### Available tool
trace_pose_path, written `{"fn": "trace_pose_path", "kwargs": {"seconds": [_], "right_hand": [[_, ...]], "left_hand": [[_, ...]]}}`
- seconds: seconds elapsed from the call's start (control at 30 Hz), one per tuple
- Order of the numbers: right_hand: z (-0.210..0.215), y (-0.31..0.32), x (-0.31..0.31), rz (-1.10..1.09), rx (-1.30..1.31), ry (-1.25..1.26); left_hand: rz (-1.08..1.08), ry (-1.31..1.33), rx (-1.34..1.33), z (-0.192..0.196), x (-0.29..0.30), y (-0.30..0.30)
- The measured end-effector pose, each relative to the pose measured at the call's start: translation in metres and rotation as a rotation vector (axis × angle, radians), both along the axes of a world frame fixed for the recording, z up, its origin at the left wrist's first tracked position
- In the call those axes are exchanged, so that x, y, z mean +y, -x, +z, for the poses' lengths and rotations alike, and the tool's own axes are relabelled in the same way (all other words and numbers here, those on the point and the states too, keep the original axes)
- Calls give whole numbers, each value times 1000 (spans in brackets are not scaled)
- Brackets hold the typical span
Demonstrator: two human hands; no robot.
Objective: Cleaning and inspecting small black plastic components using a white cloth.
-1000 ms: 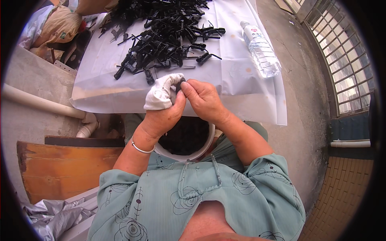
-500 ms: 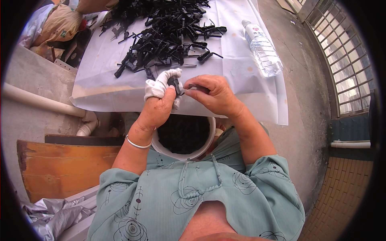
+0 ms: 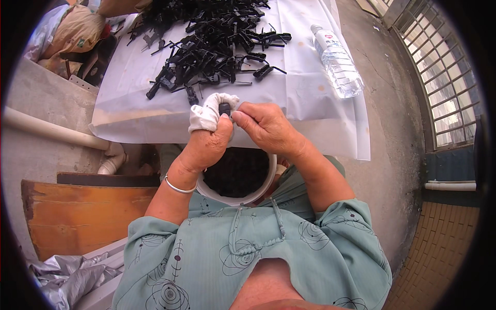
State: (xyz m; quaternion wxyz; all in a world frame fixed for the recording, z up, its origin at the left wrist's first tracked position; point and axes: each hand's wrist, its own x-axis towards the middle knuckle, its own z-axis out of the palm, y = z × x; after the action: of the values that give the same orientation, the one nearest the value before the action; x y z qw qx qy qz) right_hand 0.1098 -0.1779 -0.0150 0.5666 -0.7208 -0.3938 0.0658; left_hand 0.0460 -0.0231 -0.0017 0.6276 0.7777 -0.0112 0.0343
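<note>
As left fingers (image 3: 223,125) clasp a black part (image 3: 224,108), right fingers (image 3: 249,121) pinch.

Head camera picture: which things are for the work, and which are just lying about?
For the work, it seems:
- black piece in left hand
- right hand, beside it
- white finger covering
- black heap
- white bucket

Probably just lying about:
- water bottle
- brown board
- silver sheeting

Looks like hard black plastic in the part (image 3: 224,109) and heap (image 3: 217,49) — mostly matt. Shows soft, rumpled cloth on the finger cover (image 3: 203,118); smooth, filmy plastic on the sheet (image 3: 310,111); clear, glossy plastic in the bottle (image 3: 337,64); polished metal on the bangle (image 3: 179,189); scuffed wood — faintly shiny — in the board (image 3: 88,219); rough, matt concrete across the floor (image 3: 385,129).
</note>
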Motion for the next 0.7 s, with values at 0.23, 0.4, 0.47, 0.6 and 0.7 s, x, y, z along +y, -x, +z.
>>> {"fn": "trace_pose_path", "kwargs": {"seconds": [0.23, 0.4, 0.47, 0.6, 0.7], "right_hand": [[-9, 9, 17, -77, 65, -44], [-15, 9, 30, -67, 144, -86], [-14, 10, 32, -49, 200, -79], [-18, 11, 41, -29, 217, -121], [-14, 12, 42, -40, 205, -72]], "left_hand": [[96, -320, -339, -12, -9, -3], [150, -346, -348, -17, -3, 2], [161, -345, -348, -15, -2, 2], [187, -335, -336, -15, 0, 5], [205, -319, -376, -22, 3, 4]]}}
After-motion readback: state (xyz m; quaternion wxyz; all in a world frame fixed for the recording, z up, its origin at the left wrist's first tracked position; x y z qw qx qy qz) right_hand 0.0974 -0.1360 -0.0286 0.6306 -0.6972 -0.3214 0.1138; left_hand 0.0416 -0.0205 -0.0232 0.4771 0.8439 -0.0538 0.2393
